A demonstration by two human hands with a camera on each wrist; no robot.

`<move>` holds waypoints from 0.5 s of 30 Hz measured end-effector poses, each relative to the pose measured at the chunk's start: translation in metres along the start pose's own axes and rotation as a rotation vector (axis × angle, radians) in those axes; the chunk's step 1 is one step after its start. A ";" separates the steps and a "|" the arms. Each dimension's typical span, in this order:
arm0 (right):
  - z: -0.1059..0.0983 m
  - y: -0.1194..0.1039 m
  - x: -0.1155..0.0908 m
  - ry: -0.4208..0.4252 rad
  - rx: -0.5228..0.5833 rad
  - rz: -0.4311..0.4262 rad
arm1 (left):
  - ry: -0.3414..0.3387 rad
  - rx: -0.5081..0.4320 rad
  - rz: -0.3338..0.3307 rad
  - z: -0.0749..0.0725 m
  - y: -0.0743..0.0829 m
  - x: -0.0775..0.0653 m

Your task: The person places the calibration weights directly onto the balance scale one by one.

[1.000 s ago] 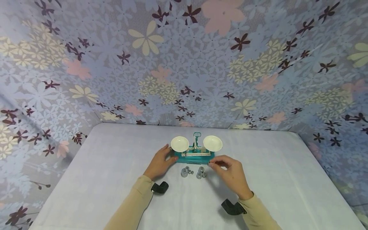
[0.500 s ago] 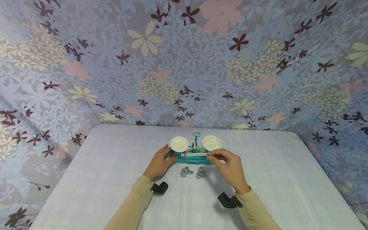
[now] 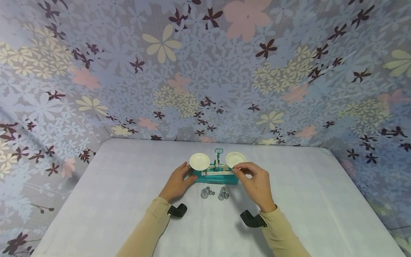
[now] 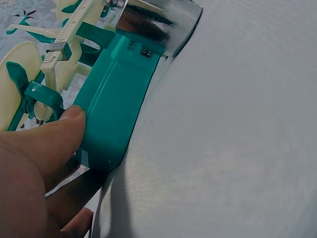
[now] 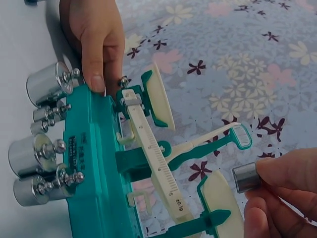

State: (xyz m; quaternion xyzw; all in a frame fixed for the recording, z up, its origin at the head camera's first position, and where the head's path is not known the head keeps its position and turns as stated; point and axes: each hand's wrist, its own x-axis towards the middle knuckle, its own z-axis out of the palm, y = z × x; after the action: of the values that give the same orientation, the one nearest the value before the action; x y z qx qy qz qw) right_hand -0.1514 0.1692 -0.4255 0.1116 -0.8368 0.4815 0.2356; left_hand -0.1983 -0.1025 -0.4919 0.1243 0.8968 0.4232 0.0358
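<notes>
A green balance scale (image 3: 216,179) with two cream pans stands on the table. My left hand (image 3: 177,182) grips the left end of its base; the thumb lies on the front edge in the left wrist view, with the other fingers partly hidden behind the end. Between thumb and fingers, my right hand (image 3: 257,185) pinches a small metal weight (image 5: 246,177). It is close to the right pan (image 3: 235,159), and in the right wrist view the weight appears beside that pan. Whether they touch I cannot tell. The ruled beam (image 5: 153,148) carries a sliding rider near its left end.
Several knobbed metal weights stand in front of the base in two clusters, a left group (image 3: 204,193) and a right group (image 3: 221,196). A white cloth covers the table (image 3: 128,160). Flowered fabric (image 3: 205,71) rises behind and at both sides.
My right hand, with the weight pinched in it, has moved up from the base's front right corner to the right pan. The left hand has stayed on the base.
</notes>
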 end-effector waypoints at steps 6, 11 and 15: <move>0.001 0.002 0.004 0.039 -0.029 -0.024 | 0.001 0.001 0.007 0.000 0.000 0.000; 0.001 0.003 0.008 0.065 -0.056 -0.035 | -0.005 0.019 -0.003 0.001 -0.001 0.001; 0.002 0.005 0.011 0.081 -0.075 -0.045 | -0.004 0.016 -0.008 0.001 0.000 0.001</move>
State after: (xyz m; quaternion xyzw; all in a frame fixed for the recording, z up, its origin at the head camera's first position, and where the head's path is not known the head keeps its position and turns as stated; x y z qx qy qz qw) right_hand -0.1636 0.1703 -0.4240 0.1020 -0.8413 0.4484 0.2843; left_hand -0.1986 -0.1015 -0.4925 0.1217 0.9005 0.4158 0.0382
